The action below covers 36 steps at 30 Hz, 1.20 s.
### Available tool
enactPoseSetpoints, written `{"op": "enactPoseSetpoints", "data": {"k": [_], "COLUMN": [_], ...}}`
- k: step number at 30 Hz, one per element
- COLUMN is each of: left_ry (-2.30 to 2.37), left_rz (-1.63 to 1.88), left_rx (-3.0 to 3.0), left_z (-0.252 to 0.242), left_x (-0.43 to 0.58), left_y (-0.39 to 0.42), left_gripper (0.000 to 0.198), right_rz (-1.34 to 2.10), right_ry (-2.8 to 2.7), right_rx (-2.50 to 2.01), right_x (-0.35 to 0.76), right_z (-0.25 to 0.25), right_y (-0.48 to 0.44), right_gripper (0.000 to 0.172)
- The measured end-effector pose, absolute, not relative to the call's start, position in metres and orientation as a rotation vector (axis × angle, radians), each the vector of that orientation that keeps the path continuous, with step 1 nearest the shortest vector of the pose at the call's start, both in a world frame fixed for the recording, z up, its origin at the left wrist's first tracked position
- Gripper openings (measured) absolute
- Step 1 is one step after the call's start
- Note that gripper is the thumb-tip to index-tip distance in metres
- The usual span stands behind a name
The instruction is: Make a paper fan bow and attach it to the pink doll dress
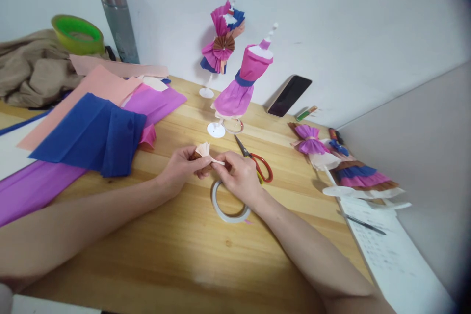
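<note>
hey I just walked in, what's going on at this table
A person's left hand and right hand pinch a small, fan-shaped cream paper piece, with brown paper beside it. A round whitish tape roll lies partly hidden by the right hand, near red-handled metal scissors. Beyond stand two white miniature dress forms wearing pink, purple and blue paper.

The left hand point(182, 164) and right hand point(239, 175) cover parts of the pleated paper point(203, 149) between them, so its full shape cannot be told. The right hand also hides the upper part of the tape roll point(228, 219) and some of the handles of the scissors point(247, 152). The left edge cuts off the left forearm point(91, 221), the brown cloth point(29, 68) and the purple paper point(40, 186), which also lies partly under blue paper point(88, 137). The bottom edge crops the right forearm point(309, 248) and the written page point(397, 260), whose writing is too small to read
</note>
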<state>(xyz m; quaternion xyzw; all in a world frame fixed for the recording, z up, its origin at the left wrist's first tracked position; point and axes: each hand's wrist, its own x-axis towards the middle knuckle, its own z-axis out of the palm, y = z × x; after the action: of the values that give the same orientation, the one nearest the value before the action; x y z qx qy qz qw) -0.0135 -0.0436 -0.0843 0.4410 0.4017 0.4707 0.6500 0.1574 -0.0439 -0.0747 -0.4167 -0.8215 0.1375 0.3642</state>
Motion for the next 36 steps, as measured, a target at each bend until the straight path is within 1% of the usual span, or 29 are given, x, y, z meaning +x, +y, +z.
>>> {"op": "enactPoseSetpoints", "data": {"k": [4,7,11,14,24,36], "left_ry": [0.903,0.861,0.776,0.76,0.816,0.832], "left_rz": [1.088,1.065,0.989,0.979,0.991,1.017], "left_rx": [0.987,0.989,0.973,0.984,1.024,1.052], "left_z": [-0.0859,-0.0858,-0.0833,-0.0834,-0.0883,-0.0884], "left_x": [-0.0132,-0.0159,-0.0197,-0.0202,-0.0184,-0.0161], "left_y": [-0.0435,-0.0416,-0.0402,-0.0402,-0.0399,-0.0411], "left_gripper": [0.031,0.031,0.034,0.034,0.033,0.032], "right_rz": [0.23,0.225,0.283,0.319,0.324,0.394], "right_ry": [-2.17,-2.181,-2.155,-2.133,-2.143,-2.046], "right_rx": [-1.043,-1.037,-1.025,-1.024,-0.917,-0.977], "right_x": [0.1599,0.1607,0.1606,0.1603,0.1579,0.1525], "right_z": [-0.0759,-0.0772,-0.0784,-0.0799,-0.0791,-0.0763], "right_y": [-0.0417,-0.0418,-0.0436,-0.0442,-0.0456,-0.0475], "right_gripper": [0.014,0.015,0.011,0.004,0.011,0.009]}}
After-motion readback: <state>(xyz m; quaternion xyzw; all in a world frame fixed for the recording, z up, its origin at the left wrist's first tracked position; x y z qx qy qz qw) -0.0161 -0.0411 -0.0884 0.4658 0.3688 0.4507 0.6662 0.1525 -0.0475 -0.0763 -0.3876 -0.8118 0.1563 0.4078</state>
